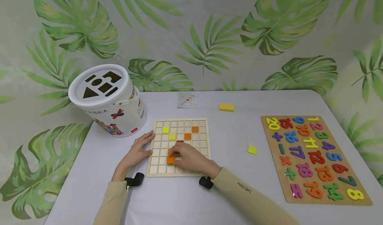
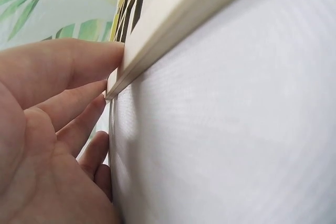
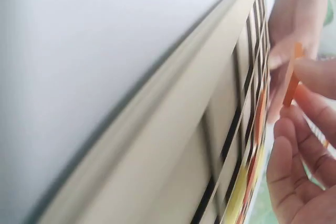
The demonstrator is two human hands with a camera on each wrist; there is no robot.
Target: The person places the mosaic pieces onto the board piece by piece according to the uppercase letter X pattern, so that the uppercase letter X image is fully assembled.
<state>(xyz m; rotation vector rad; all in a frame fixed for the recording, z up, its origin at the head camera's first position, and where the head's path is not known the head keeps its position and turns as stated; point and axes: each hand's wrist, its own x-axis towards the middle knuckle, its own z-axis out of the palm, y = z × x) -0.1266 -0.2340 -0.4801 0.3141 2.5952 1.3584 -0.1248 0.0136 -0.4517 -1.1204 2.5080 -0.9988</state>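
leaf-print walls frame our white table (image 1: 227,191): left hand (image 1: 138,152), fingers straight, braces the pale wooden grid board (image 1: 203,142); right hand (image 1: 188,157) pinches an orange square tile (image 1: 170,159), which may jam tilted.

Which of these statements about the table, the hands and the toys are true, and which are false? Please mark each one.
1. The right hand pinches an orange tile over the grid board. True.
2. The left hand lifts the white bucket. False: its straight fingers press the board's left edge.
3. A loose yellow tile lies between the grid board and the number puzzle. True.
4. The yellow block sits inside the grid board. False: it lies on the table behind the board.
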